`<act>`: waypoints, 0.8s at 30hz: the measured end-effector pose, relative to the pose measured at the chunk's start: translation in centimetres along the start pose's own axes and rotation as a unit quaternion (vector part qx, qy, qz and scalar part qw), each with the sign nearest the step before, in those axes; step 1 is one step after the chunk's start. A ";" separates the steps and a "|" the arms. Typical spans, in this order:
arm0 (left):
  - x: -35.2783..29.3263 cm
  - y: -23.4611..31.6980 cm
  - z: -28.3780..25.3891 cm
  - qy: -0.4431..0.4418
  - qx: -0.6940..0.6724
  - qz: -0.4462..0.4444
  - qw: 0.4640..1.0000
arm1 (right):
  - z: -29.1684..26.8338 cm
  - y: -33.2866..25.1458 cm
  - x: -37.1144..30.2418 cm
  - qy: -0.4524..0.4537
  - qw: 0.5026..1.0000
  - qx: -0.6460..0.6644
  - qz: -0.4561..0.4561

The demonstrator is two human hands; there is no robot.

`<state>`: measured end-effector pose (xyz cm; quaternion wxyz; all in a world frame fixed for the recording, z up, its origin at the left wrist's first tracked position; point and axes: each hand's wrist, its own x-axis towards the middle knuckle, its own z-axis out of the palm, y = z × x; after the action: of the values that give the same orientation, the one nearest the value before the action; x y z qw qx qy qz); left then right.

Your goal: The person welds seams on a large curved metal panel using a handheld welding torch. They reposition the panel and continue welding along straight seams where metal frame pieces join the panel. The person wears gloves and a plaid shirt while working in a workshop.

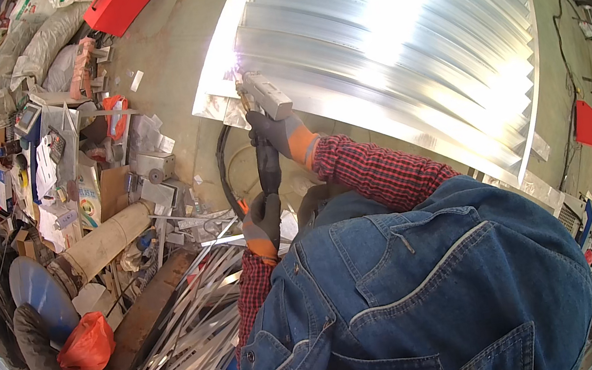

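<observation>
Both my hands, in grey and orange gloves, are closed on a black-handled welding torch [269, 170]. My right hand [279, 137] grips its upper part, and my left hand [264, 225] wraps round the lower end. The brass-coloured tip [244, 96] points away from me at the near left corner of a large ribbed metal panel [334, 32]. A violet-white glow shows just beyond the tip. Beside the torch head, against my right hand, is a silver rectangular block [268, 95]; whether it belongs to the torch I cannot tell. A black cable [224, 169] curves down left of the torch.
Thin metal strips [178, 320] lie heaped at lower left, near a cardboard tube [108, 246] and an orange-red plastic bag [87, 346]. Cluttered tools, boxes and sacks line the left. A red case [124, 4] stands far left; a red object [585, 123] lies right of the panel.
</observation>
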<state>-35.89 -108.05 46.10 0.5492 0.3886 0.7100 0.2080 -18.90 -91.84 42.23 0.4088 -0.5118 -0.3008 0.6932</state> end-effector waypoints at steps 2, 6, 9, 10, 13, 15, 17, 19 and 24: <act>-0.2 0.1 0.0 -0.008 0.006 -0.010 1.000 | 0.0 -0.2 -0.1 -0.004 1.000 -0.002 0.001; -0.4 0.1 0.2 0.004 0.004 0.004 1.000 | 0.0 -0.3 -0.5 0.000 1.000 -0.003 0.006; -0.5 -0.3 0.3 0.000 0.003 -0.007 1.000 | 0.2 -0.1 -0.5 0.011 1.000 0.008 0.003; -0.5 -0.4 0.4 0.002 0.007 -0.001 1.000 | 0.2 0.0 -0.5 0.016 1.000 0.010 0.005; -0.6 -0.6 0.4 0.003 0.006 -0.008 1.000 | -0.1 0.3 -0.2 0.003 1.000 -0.006 0.017; -0.7 -0.4 0.5 0.000 0.003 -0.014 1.000 | -0.2 0.4 -0.1 0.001 1.000 -0.007 0.020; -1.0 -0.1 0.5 -0.004 0.003 -0.014 1.000 | -0.3 0.4 0.0 0.001 1.000 -0.013 0.012; -1.3 0.5 0.6 0.001 -0.010 -0.022 1.000 | -0.4 0.4 0.1 0.005 1.000 -0.023 0.004; -2.2 2.2 0.6 0.001 -0.019 -0.033 0.999 | -0.6 0.0 0.4 -0.002 1.000 -0.013 0.025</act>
<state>-34.37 -108.51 48.84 0.5623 0.3541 0.7189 0.2041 -18.35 -91.47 41.83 0.3843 -0.5227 -0.2981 0.7002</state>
